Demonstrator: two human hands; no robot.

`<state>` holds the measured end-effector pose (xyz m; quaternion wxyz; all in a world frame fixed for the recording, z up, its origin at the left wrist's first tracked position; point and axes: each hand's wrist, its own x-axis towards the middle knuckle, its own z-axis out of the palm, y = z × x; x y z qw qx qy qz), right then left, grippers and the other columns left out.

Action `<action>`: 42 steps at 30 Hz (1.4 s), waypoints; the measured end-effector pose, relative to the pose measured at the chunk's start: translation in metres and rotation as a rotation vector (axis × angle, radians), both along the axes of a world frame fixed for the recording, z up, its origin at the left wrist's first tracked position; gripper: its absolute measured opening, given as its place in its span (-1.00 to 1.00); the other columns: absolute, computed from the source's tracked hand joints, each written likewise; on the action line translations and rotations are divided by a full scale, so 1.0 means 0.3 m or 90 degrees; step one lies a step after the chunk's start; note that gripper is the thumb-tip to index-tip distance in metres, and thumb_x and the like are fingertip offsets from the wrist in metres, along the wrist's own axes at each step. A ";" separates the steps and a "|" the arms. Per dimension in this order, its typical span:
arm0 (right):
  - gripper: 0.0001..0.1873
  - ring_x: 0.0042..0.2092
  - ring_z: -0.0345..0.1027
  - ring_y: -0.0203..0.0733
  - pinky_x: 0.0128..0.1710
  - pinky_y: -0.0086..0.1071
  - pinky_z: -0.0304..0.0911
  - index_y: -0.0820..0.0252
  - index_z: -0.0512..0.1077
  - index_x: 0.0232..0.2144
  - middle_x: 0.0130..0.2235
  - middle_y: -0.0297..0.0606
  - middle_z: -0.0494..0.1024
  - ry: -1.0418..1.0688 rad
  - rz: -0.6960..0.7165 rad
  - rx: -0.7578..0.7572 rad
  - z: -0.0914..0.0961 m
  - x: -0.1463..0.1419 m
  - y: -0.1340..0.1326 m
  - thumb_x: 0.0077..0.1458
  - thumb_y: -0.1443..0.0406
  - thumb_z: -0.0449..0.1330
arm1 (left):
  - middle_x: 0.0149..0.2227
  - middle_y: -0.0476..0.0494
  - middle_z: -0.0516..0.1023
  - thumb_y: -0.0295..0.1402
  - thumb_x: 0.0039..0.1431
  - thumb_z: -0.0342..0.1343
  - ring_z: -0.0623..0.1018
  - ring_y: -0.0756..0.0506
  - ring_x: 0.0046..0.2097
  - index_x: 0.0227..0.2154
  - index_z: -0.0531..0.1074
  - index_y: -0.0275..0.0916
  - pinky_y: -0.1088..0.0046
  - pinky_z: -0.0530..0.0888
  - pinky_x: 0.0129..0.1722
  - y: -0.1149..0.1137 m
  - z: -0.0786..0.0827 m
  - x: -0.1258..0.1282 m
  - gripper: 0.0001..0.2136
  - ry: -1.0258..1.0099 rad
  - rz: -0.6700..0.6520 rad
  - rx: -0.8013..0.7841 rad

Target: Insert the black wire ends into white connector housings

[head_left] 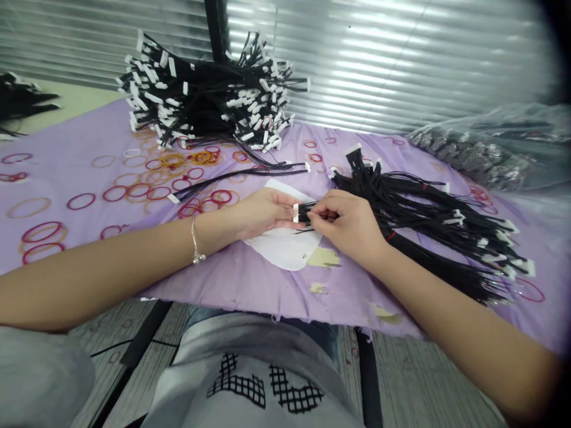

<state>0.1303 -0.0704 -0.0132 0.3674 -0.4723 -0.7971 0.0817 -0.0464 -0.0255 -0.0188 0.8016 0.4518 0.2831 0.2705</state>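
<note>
My left hand (270, 209) grips the white connector (295, 213) at one end of a black wire harness (305, 210). Just right of it, my right hand (345, 221) pinches the thin black wires close to that connector. Both hands are above a white patch (285, 249) on the purple cloth (250, 285). The far end of the held harness is hidden behind my right hand. Beside my right forearm lies a heap of black wire harnesses (414, 208) with white connectors, and a bundle (437, 267) tied with a red band.
A large pile of black harnesses (205, 89) stands at the back. Loose red and orange rubber bands (138, 190) are scattered at the left. One separate harness (232, 172) lies behind my left hand. Clear plastic bags (482, 154) sit at the back right, before the window blinds (379, 65).
</note>
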 end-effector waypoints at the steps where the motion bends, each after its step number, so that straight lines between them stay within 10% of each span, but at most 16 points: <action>1: -0.91 -0.46 0.19 -0.41 -0.45 -0.50 0.11 0.31 0.44 -0.55 -0.51 -0.31 0.34 -0.005 0.007 0.007 -0.006 -0.001 0.004 -0.06 0.43 0.15 | -0.42 -0.20 0.51 -0.71 0.00 0.03 0.54 -0.01 -0.34 -0.44 0.47 -0.51 0.46 0.45 -0.16 0.000 0.002 0.001 -0.87 0.006 0.004 -0.001; 11: -0.87 -0.23 0.24 -0.21 -0.22 -0.38 0.18 0.36 0.39 -0.34 -0.29 -0.12 0.34 -0.204 -0.080 0.146 0.050 -0.009 -0.049 0.08 0.38 0.07 | -0.44 -0.11 0.49 -0.65 0.04 0.04 0.47 0.08 -0.45 -0.38 0.46 -0.45 0.59 0.37 -0.41 -0.010 -0.001 0.029 -0.88 -0.008 0.107 0.091; 24: -0.79 -0.30 0.24 -0.18 -0.31 -0.34 0.13 0.28 0.47 -0.32 -0.31 -0.14 0.34 -0.447 -0.112 -0.018 0.010 -0.024 -0.066 0.14 0.32 0.04 | -0.47 -0.13 0.50 -0.66 0.08 -0.02 0.44 0.10 -0.48 -0.36 0.45 -0.47 0.61 0.36 -0.40 -0.025 0.011 0.038 -0.84 0.020 0.144 0.090; 34: -0.87 -0.31 0.30 -0.33 -0.26 -0.47 0.18 0.27 0.45 -0.41 -0.34 -0.26 0.44 -0.110 0.063 -0.073 0.037 0.016 -0.048 0.07 0.41 0.09 | -0.41 -0.19 0.52 -0.65 0.07 0.00 0.49 0.07 -0.43 -0.33 0.46 -0.48 0.55 0.41 -0.30 -0.015 0.004 0.032 -0.84 0.004 0.120 0.066; 42: -0.91 -0.50 0.17 -0.40 -0.44 -0.50 0.06 0.29 0.37 -0.48 -0.52 -0.34 0.37 -0.071 -0.062 -0.075 0.039 0.010 -0.040 0.01 0.41 0.07 | -0.38 -0.20 0.52 -0.65 0.07 -0.01 0.51 0.05 -0.39 -0.35 0.47 -0.48 0.53 0.41 -0.28 -0.009 0.005 0.020 -0.84 0.015 0.082 0.068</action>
